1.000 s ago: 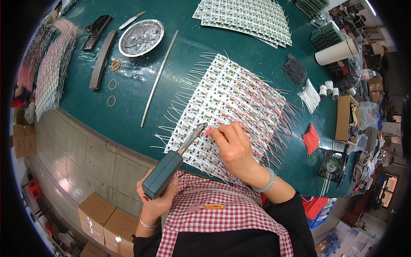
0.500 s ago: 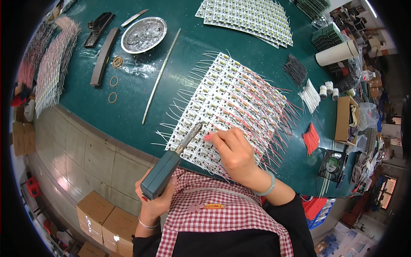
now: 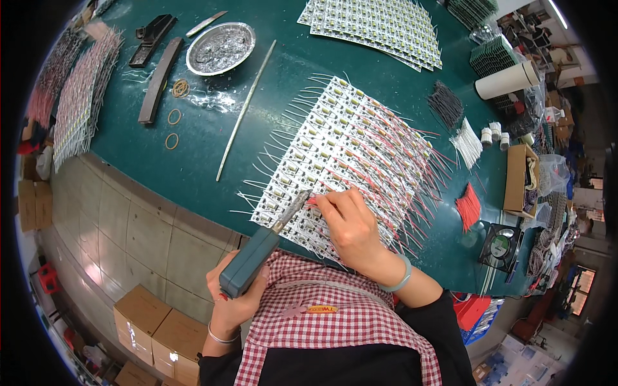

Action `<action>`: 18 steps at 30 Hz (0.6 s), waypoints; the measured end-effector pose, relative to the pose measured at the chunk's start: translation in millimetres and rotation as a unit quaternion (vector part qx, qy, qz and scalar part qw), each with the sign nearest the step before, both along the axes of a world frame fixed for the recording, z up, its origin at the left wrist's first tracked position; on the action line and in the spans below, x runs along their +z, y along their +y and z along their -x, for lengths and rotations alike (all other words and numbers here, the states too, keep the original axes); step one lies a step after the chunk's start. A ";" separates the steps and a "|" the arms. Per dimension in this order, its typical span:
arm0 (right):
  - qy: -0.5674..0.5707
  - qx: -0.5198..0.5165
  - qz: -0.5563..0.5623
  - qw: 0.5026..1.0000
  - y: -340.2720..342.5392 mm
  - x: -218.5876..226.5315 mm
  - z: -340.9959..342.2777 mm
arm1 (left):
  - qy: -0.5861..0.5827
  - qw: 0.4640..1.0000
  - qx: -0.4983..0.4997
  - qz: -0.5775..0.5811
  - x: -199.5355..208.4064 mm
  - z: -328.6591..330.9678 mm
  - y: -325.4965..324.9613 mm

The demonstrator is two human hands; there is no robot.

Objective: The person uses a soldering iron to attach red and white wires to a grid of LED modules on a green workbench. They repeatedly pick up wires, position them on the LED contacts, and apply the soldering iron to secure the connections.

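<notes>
My left hand [image 3: 239, 289] is wrapped round the dark green body of a soldering gun [image 3: 250, 260]. Its grey metal tip reaches up and right over a white circuit board panel [image 3: 296, 161]. Rows of small components cover the panel, with white wires sticking out at its left and red wires over its right. Close to the soldering tip, my right hand [image 3: 353, 228] pinches short red wires [image 3: 313, 201] between thumb and fingers, just above the board. How many wires it holds is hidden by the fingers.
Red [image 3: 468, 207], white [image 3: 466, 144] and black wire bundles [image 3: 445, 104] lie right of the panel. A metal bowl [image 3: 221, 72] and a thin rod [image 3: 247, 109] are at the left. More panels [image 3: 373, 29] lie at the back; a small fan [image 3: 501, 246] stands near the right edge.
The soldering gun has moved slightly right, bringing its tip up to the red wires at my right fingertips. My right hand has barely moved.
</notes>
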State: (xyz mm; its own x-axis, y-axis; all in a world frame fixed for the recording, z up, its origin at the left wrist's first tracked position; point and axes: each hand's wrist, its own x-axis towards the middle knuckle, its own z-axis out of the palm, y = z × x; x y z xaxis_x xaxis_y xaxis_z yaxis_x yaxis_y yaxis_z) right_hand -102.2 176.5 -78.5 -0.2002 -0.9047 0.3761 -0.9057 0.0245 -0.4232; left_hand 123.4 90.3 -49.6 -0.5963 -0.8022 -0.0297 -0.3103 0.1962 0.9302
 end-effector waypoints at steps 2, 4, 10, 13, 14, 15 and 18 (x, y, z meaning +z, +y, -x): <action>0.007 0.000 0.002 1.000 -0.5 -0.5 0.0 | -0.007 1.000 -0.001 -0.014 2.3 0.7 -0.6; 0.010 0.001 0.000 1.000 -0.4 -0.7 -0.3 | -0.009 1.000 -0.018 0.005 -2.5 -2.0 -1.4; 0.017 -0.003 -0.003 1.000 -1.6 0.0 -2.3 | -0.020 1.000 -0.018 -0.005 -2.5 -2.4 -1.5; 0.021 -0.005 -0.004 1.000 -2.3 0.1 -3.1 | -0.021 0.999 -0.018 -0.017 -0.6 -3.0 -2.8; 0.023 -0.005 -0.004 1.000 -2.4 0.0 -3.2 | -0.022 0.999 -0.017 -0.028 0.3 -3.1 -3.2; 0.024 -0.004 -0.007 1.000 -2.2 0.1 -3.1 | -0.011 1.000 -0.008 -0.028 -1.2 -3.9 -2.4; 0.027 -0.003 -0.013 1.000 -1.7 0.6 -2.8 | 0.009 1.000 0.012 -0.022 -5.3 -7.5 0.8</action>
